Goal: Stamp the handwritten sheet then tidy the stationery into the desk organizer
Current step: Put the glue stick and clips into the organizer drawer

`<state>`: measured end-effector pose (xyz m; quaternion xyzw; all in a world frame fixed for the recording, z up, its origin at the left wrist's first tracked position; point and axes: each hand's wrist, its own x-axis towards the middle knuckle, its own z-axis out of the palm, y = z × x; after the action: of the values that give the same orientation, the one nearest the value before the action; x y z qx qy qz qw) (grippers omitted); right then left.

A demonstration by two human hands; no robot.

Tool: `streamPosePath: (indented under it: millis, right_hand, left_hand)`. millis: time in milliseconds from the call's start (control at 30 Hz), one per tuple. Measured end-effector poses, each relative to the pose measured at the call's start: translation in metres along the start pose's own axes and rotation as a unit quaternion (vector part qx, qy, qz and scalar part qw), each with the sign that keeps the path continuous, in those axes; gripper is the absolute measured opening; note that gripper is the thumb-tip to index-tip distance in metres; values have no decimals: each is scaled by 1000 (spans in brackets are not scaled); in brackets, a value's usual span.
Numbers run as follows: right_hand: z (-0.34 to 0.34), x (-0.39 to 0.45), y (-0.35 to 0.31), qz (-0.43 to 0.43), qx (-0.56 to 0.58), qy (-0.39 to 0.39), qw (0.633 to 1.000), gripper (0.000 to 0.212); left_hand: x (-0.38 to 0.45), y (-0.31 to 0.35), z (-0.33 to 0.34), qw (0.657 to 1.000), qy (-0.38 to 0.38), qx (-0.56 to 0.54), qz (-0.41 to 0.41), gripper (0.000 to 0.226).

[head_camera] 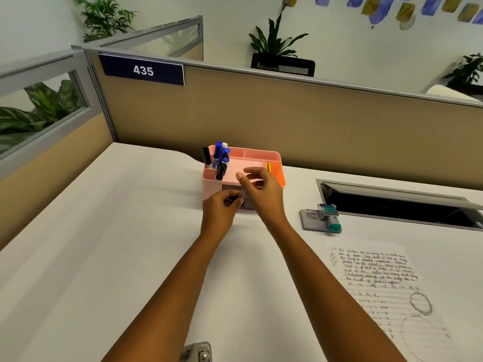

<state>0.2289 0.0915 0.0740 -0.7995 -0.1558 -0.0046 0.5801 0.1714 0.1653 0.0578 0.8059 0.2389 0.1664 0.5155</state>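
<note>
The pink desk organizer stands at the back of the white desk, with blue and black markers upright in its left compartments. My left hand pinches a small dark binder clip right in front of the organizer's drawer. My right hand hovers just above and beside it, fingers loosely spread, its thumb and forefinger close to the clip's wire handles. The handwritten sheet lies at the right, with a round stamp mark on it. A teal stamp rests on a grey ink pad.
A tan cubicle partition with a "435" sign backs the desk. A dark cable slot opens in the desk at the right. A grey metal object, perhaps a hole punch, sits at the near edge.
</note>
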Motion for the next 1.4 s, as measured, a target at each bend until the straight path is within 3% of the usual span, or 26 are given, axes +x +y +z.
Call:
streamPosePath:
  millis: [200, 333, 400, 500, 567, 633, 800, 933, 1167, 1400]
  right_hand:
    - [5, -29, 10, 91, 60, 8, 994, 32]
    - [5, -31, 17, 200, 173, 61, 962, 21]
    - [4, -28, 20, 266, 264, 82, 923, 23]
    - [3, -21, 27, 376, 402, 104, 828, 43]
    - [4, -23, 28, 423, 468, 96, 769, 37]
    - [9, -25, 31, 456, 491, 83, 738, 31]
    - [30, -18, 43, 494, 505, 72, 704, 37]
    - [41, -14, 46, 501, 532, 75, 678, 19]
    - [48, -8, 45, 488, 599, 80, 630, 23]
    - [52, -17, 43, 489, 619, 86, 609, 23]
  left_hand:
    - [-8, 5, 0, 1000, 17, -17, -8, 29]
    - [-9, 2, 0, 1000, -17, -22, -12, 34]
    - [-7, 4, -2, 999, -35, -17, -4, 34]
    - [0, 10, -6, 999, -28, 18, 39, 28]
    - [8, 14, -8, 995, -8, 65, 73, 27]
    - [17, 19, -8, 988, 7, 117, 97, 28]
    - [33, 28, -2, 960, -17, 235, 151, 33]
    - [39, 25, 2, 947, -63, 286, 128, 39]
    - [43, 14, 5, 951, -72, 284, 101, 40]
    - [41, 13, 6, 956, -59, 270, 101, 40]
